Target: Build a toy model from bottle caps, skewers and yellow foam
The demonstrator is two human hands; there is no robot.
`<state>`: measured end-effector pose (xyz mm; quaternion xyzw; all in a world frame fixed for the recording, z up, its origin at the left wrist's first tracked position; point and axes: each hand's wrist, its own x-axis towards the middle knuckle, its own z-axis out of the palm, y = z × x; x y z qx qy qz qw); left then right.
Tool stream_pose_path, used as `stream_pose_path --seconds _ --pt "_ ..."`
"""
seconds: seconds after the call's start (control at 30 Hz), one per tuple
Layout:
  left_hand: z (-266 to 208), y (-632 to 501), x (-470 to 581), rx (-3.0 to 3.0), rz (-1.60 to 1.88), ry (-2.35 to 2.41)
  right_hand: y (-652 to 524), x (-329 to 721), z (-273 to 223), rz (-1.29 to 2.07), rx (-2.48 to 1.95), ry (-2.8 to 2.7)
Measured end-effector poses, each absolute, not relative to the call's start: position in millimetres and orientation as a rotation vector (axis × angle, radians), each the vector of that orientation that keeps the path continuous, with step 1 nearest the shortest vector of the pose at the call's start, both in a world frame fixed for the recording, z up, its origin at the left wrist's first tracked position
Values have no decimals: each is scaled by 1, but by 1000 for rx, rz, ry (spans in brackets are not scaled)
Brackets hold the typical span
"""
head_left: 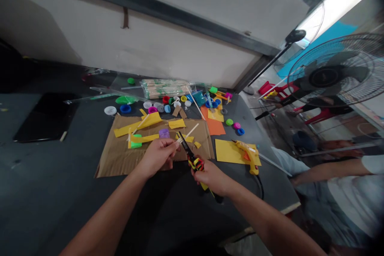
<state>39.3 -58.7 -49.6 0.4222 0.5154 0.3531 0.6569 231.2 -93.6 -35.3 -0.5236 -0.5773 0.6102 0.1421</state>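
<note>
My left hand (pixel 159 155) is closed, pinching thin wooden sticks (pixel 192 130) between thumb and fingers above the cardboard sheet (pixel 112 160). My right hand (pixel 210 176) is wrapped round the handles of black-jawed pliers (pixel 196 163) with yellow and red grips. The tips of the pliers reach the sticks right beside my left fingertips; whether the jaws bite on them I cannot tell. On the cardboard lie yellow paper strips (pixel 154 119), a green piece (pixel 136 141) and a purple piece (pixel 164 133).
A yellow glue gun (pixel 251 154) lies on yellow paper (pixel 225 151) at right. Behind the cardboard are several bottle caps (pixel 125 109) and a plastic-wrapped stick bundle (pixel 165 89). A phone (pixel 45 118) lies at left. A person (pixel 339 184) sits at right, near a fan (pixel 325 76).
</note>
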Motion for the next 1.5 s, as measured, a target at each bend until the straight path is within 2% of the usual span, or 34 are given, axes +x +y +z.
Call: stream_pose_path --seconds 0.23,0.6,0.83,1.0,1.5 --pt "-49 -60 45 1188 725 1367 -89 236 -34 1830 -1560 -1666" --pt "-51 -55 32 1182 604 1238 -91 241 -36 2017 -1579 -1511" --pt "-51 -58 45 1042 732 1269 -92 240 -35 1899 -1576 -1578" --pt "-53 -58 45 1084 720 1248 -90 236 -27 1827 -1430 -1713" --pt "-65 -52 45 1064 716 1294 -82 226 -18 1782 -1432 -1749"
